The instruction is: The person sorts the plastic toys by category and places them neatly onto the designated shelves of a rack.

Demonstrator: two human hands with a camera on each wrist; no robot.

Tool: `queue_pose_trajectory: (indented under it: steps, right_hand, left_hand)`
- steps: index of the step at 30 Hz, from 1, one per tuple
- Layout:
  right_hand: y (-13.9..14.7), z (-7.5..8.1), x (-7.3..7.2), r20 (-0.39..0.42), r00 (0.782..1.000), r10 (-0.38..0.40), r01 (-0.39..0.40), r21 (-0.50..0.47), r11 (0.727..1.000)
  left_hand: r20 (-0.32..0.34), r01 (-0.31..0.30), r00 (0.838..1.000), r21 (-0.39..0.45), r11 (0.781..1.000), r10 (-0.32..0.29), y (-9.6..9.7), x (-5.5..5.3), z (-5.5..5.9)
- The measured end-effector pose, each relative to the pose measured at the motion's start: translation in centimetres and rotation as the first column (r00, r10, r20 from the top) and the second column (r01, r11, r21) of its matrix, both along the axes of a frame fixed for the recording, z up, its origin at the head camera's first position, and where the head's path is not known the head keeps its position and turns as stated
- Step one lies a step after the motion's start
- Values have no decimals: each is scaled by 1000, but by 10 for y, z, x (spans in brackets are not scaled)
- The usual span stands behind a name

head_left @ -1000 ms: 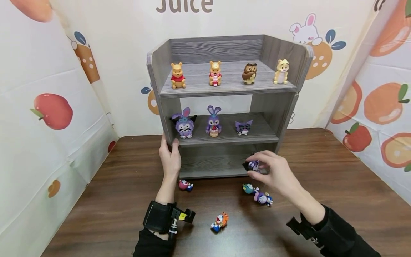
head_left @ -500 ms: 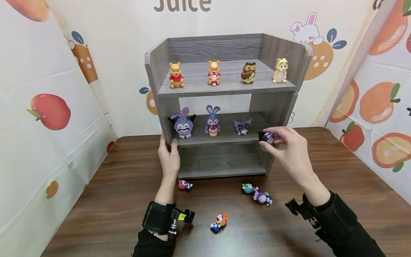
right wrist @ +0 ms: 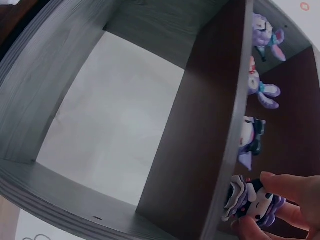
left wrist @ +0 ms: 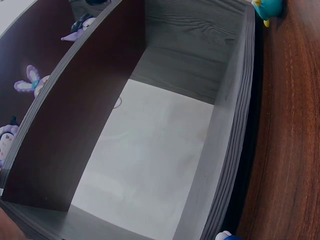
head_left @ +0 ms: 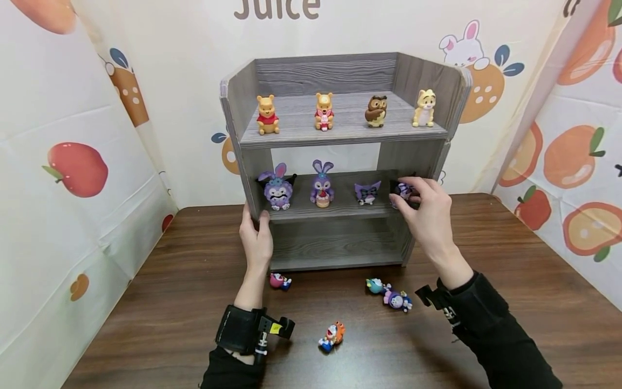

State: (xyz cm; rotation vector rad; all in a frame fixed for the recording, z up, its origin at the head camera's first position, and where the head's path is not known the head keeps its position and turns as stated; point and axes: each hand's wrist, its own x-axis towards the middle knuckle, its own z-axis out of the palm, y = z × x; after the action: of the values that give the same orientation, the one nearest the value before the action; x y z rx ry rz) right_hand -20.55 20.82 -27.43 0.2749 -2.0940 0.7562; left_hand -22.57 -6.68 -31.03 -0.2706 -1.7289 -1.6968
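Observation:
My right hand (head_left: 430, 216) pinches a small dark-hooded purple figurine (right wrist: 261, 204) between thumb and fingers. In the right wrist view it is upright at the right end of the middle shelf, its base at the board's front edge. To its left along that board stand a purple cat-eared figurine with a dark bow (head_left: 367, 193), a purple rabbit figurine with a basket (head_left: 322, 186), and a fluffy purple rabbit figurine (head_left: 279, 192). My left hand (head_left: 256, 240) grips the left side of the grey wooden display shelf (head_left: 335, 244), thumb in front, with some fingers hidden behind the panel.
The top shelf carries two yellow bear figurines (head_left: 268, 115), an owl (head_left: 376, 111) and a pale yellow figurine (head_left: 425, 108). On the brown table (head_left: 194, 302) lie a pink figurine (head_left: 279, 281), an orange-and-white one (head_left: 332, 337), a teal one (head_left: 374, 285) and a purple one (head_left: 397, 300).
My right hand has lifted the dark-hooded figurine from before the bottom shelf, out past the right side, then left onto the middle shelf's right end. The left hand stays on the side panel.

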Motion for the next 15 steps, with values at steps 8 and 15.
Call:
queue_pose_trajectory:
  steps: [8, 15]
  right_hand:
    - [-6, -1, -8, -17, 998, -63, 63, 24, 998]
    - [-9, -2, -11, 13, 992, -128, 127, 49, 991]
  left_hand:
    - [-7, -4, 1000, -1, 1000, 4, -1, -4, -3]
    - [1, -6, 1000, 0, 1000, 6, 0, -1, 0]
